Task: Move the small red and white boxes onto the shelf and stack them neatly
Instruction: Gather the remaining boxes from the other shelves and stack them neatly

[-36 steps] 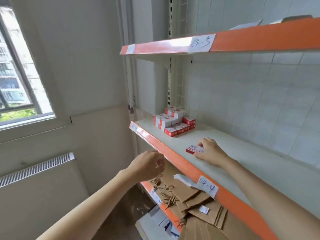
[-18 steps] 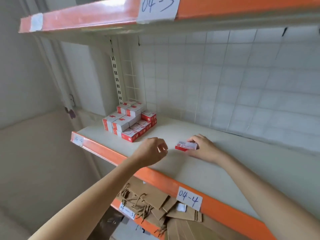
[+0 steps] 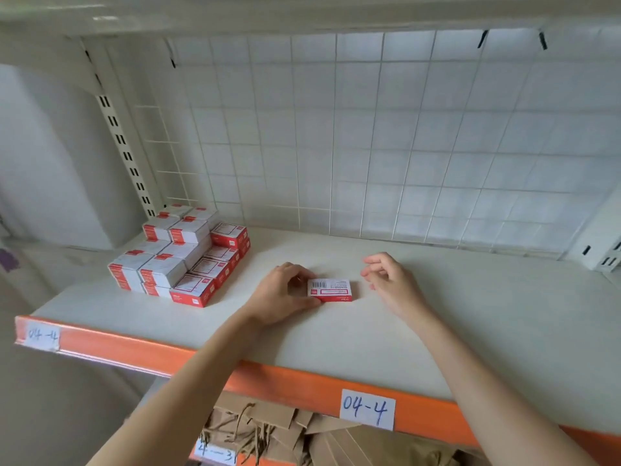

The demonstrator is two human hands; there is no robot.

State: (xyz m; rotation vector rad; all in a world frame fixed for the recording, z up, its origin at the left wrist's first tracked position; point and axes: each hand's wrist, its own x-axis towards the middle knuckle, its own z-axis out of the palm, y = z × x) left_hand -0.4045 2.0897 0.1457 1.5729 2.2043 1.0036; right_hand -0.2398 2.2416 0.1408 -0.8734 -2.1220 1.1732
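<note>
My left hand (image 3: pixel 280 294) pinched the lone box (image 3: pixel 330 290) by its left end; right hand (image 3: pixel 389 280) hung loosely open, empty, just beside it. Box flat on shelf (image 3: pixel 470 314), right of the stack (image 3: pixel 181 257). Likely light, stiff card: grip the short ends

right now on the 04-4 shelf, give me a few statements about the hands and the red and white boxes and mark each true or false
1. The single box lies flat on the shelf, apart from the stack. True.
2. The right hand grips the single box. False: it is open and off the box, to its right; the left hand touches it.
3. The stack sits at the shelf's left end, near the upright. True.
4. The single box rests on top of the stack. False: it lies on the bare shelf surface.
5. The shelf below holds brown paper bags. True.
</note>
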